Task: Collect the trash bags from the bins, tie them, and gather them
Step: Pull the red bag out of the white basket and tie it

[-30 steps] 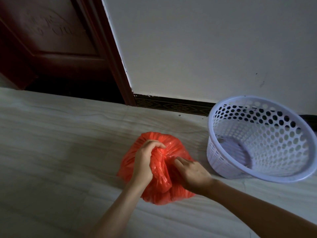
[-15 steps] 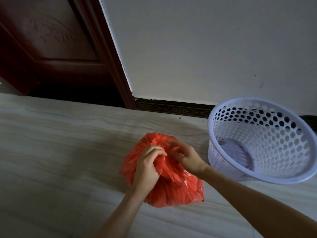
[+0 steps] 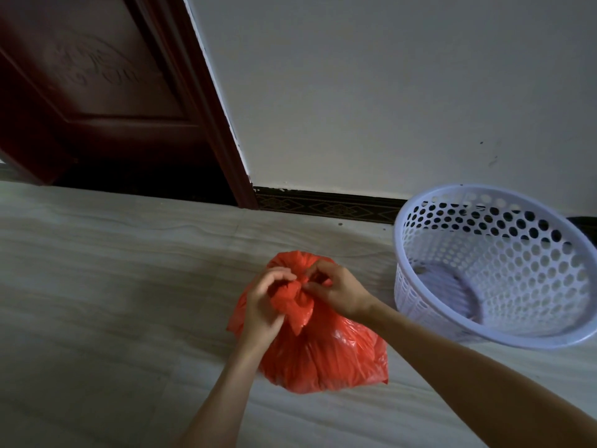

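Big change from a second ago: was just bunching the top of the red trash bag [image 3: 318,354] back then, right hand [image 3: 339,291] flat against the side, now up at the neck pinching the twisted plastic, while left hand [image 3: 263,305] grips the gathered bit from the other side. Fingers curled on both, no slack. Looks like an actual knot forming between the two hands, so probably mid-tie, not done yet. Bag sitting on the pale floor [image 3: 113,286] right under the hands. White perforated bin [image 3: 497,270] just off to the right of the right hand, liner already out. Wall [image 3: 387,92] and dark door [image 3: 97,92] beyond the hands, well apart. Lots of bare floor left of the left hand for pulling ends wide.
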A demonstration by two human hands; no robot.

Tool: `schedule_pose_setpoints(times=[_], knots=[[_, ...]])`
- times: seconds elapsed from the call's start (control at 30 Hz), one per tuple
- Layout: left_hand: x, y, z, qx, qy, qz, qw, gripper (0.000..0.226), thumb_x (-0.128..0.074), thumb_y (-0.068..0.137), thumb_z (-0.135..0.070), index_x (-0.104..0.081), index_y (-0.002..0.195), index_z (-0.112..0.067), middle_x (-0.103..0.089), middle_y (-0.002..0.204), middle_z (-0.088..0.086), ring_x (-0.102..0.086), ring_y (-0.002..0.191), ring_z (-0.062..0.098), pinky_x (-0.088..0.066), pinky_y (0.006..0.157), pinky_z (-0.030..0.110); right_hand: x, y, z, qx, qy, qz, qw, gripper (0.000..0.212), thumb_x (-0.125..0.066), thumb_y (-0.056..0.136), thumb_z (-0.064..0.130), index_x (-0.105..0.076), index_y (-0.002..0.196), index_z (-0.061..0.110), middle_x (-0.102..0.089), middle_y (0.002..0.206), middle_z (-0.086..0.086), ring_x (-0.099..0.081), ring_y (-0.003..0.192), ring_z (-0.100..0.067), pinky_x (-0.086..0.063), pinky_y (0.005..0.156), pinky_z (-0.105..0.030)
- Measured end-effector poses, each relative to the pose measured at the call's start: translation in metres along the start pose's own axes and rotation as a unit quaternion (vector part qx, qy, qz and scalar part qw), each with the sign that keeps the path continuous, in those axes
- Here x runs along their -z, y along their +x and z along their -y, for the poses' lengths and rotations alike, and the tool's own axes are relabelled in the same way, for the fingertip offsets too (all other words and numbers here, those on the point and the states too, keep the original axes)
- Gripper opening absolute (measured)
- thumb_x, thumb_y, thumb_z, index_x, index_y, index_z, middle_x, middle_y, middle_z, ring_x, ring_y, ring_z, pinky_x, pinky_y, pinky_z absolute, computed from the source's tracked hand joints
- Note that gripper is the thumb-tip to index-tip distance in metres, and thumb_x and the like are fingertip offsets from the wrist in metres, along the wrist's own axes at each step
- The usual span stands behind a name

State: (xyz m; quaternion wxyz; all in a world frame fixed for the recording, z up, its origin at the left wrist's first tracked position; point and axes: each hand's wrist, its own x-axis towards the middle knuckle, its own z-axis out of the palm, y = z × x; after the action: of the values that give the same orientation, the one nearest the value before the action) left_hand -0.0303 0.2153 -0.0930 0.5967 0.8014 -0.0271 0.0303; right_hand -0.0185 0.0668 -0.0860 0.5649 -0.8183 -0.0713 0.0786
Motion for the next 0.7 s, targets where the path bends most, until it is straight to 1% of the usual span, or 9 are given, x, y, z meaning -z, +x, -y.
schedule_pose_setpoints(times=[0.07, 0.1, 0.13, 0.17, 0.23, 0.33, 0.47, 0.57, 0.7], knots=[[0.001, 0.003, -0.001, 0.026, -0.038, -0.021, 0.999, 0.022, -0.059, 0.052, -0.033, -0.060, 0.070, -0.019, -0.062, 0.079, -0.003, -0.059, 0.075, -0.007, -0.045, 0.075, 0.011, -0.003, -0.001, 0.002, -0.014, 0.033, -0.002, 0.999, 0.025, -0.061, 0.081, -0.003, -0.053, 0.073, 0.019, -0.050, 0.066, 0.009, -0.048, 0.057, 0.006, -0.037, 0.061, -0.009], [0.001, 0.004, -0.001, 0.040, -0.046, -0.028, 0.998, 0.020, -0.062, 0.053, -0.031, -0.060, 0.067, -0.018, -0.063, 0.073, -0.004, -0.059, 0.069, -0.007, -0.045, 0.071, 0.014, -0.005, -0.001, 0.002, -0.027, 0.061, -0.002, 0.998, 0.030, -0.059, 0.082, -0.005, -0.049, 0.070, 0.020, -0.049, 0.064, 0.008, -0.047, 0.053, 0.006, -0.036, 0.058, -0.009], [0.001, 0.004, -0.002, 0.048, -0.052, -0.030, 0.997, 0.014, -0.069, 0.057, -0.023, -0.060, 0.066, -0.017, -0.065, 0.066, -0.004, -0.059, 0.065, -0.007, -0.045, 0.068, 0.016, -0.006, -0.001, 0.004, -0.042, 0.094, -0.006, 0.995, 0.031, -0.057, 0.083, -0.006, -0.048, 0.069, 0.020, -0.048, 0.063, 0.006, -0.046, 0.051, 0.006, -0.036, 0.056, -0.009], [0.000, 0.003, -0.004, 0.059, -0.044, -0.033, 0.997, 0.017, -0.074, 0.063, -0.011, -0.060, 0.067, -0.018, -0.067, 0.063, -0.008, -0.059, 0.063, -0.008, -0.044, 0.065, 0.017, -0.007, -0.001, 0.005, -0.059, 0.127, -0.014, 0.990, 0.031, -0.056, 0.084, -0.007, -0.048, 0.069, 0.018, -0.048, 0.063, 0.004, -0.045, 0.051, 0.005, -0.035, 0.054, -0.009], [-0.002, 0.003, -0.002, 0.053, -0.034, -0.044, 0.997, 0.026, -0.070, 0.071, 0.003, -0.060, 0.072, -0.021, -0.068, 0.068, -0.018, -0.061, 0.066, -0.009, -0.044, 0.066, 0.014, -0.010, 0.001, 0.006, -0.097, 0.163, -0.045, 0.981, 0.029, -0.054, 0.085, -0.005, -0.048, 0.067, 0.017, -0.048, 0.063, 0.000, -0.044, 0.056, -0.002, -0.035, 0.056, -0.016], [-0.005, 0.001, 0.005, 0.091, -0.064, -0.072, 0.991, 0.013, -0.065, 0.070, -0.013, -0.064, 0.071, -0.026, -0.068, 0.072, -0.008, -0.063, 0.072, -0.001, -0.049, 0.075, 0.027, -0.013, 0.005, 0.001, -0.139, 0.136, -0.099, 0.976, 0.031, -0.054, 0.084, -0.004, -0.046, 0.063, 0.017, -0.047, 0.060, -0.001, -0.041, 0.057, -0.012, -0.034, 0.058, -0.026], [0.000, -0.008, 0.007, 0.158, -0.082, -0.167, 0.970, 0.019, -0.063, 0.083, -0.007, -0.063, 0.077, -0.025, -0.066, 0.091, -0.001, -0.062, 0.091, 0.016, -0.046, 0.091, 0.035, -0.014, 0.009, -0.005, -0.174, 0.101, -0.147, 0.968, 0.033, -0.053, 0.080, -0.006, -0.046, 0.061, 0.020, -0.052, 0.059, 0.001, -0.048, 0.059, -0.014, -0.039, 0.062, -0.032], [0.006, -0.014, 0.006, 0.165, -0.072, -0.180, 0.967, 0.012, -0.059, 0.087, -0.007, -0.061, 0.091, -0.018, -0.063, 0.089, -0.004, -0.058, 0.090, 0.015, -0.040, 0.087, 0.028, -0.013, 0.012, -0.010, -0.196, 0.098, -0.183, 0.958, 0.034, -0.050, 0.078, -0.008, -0.043, 0.060, 0.020, -0.051, 0.058, -0.002, -0.048, 0.057, -0.017, -0.040, 0.060, -0.035], [0.013, -0.017, 0.011, 0.194, -0.062, -0.196, 0.959, 0.007, -0.058, 0.089, -0.009, -0.062, 0.092, -0.014, -0.063, 0.089, 0.003, -0.057, 0.089, 0.016, -0.038, 0.081, 0.026, -0.012, 0.017, -0.016, -0.214, 0.082, -0.183, 0.956, 0.034, -0.046, 0.077, -0.010, -0.040, 0.059, 0.019, -0.049, 0.054, -0.006, -0.047, 0.055, -0.022, -0.038, 0.054, -0.033]])
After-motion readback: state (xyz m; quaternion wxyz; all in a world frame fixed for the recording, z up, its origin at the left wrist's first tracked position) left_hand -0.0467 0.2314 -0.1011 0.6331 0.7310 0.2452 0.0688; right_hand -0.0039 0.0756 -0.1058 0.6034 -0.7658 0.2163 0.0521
